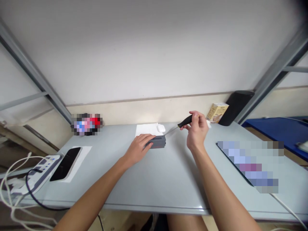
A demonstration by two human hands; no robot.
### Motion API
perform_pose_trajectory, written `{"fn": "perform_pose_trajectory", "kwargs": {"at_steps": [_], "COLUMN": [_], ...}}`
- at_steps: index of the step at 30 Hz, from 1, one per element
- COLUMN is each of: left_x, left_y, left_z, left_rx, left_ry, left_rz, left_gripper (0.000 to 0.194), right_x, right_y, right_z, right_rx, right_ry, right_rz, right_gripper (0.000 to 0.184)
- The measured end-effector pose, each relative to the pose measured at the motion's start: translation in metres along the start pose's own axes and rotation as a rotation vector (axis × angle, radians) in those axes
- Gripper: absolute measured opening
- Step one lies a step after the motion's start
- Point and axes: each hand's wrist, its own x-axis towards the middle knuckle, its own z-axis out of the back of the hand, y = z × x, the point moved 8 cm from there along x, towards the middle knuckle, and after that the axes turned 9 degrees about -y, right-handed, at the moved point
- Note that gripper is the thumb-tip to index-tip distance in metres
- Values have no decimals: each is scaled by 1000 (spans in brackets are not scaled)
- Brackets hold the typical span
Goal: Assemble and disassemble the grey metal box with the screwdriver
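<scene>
In the head view a dark grey box with a row of slots (158, 142) lies on the desk. My left hand (141, 147) is closed over its left end, hiding that part. My right hand (197, 130) grips the black handle of a screwdriver (184, 122). The thin shaft slants down to the left, and its tip is at the upper right corner of the box; whether it touches a screw is too small to tell. Behind the box are a white sheet of paper (145, 129) and a small white rounded case (161, 128).
On the left of the grey desk (158, 183) are a black phone (66, 164) and a white power strip (39, 175) with tangled cables. A yellow carton (218, 112) and a black cylinder (237, 107) stand at the back right. A blurred-out flat device (247, 166) lies right.
</scene>
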Motion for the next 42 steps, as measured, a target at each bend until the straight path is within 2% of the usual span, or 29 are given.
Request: {"fn": "perform_pose_trajectory", "kwargs": {"at_steps": [17,24,31,42], "left_x": [-1,5,6,7], "left_y": [2,-18,-36,-38], "left_z": [-1,-3,-23,-22], "left_rx": [11,189,345,281], "left_ry": [-16,-50,39,10], "left_rz": [-58,-108,-171,-133], "left_gripper": [37,43,48,47], "right_x": [-5,-5,-6,-5], "right_y": [-7,-4,-4,-6], "right_z": [-5,-6,-6,-5], "right_rx": [15,29,26,30], "right_ry": [56,68,73,79], "right_rz": [-10,8,21,19], "right_gripper": [38,37,36,36]}}
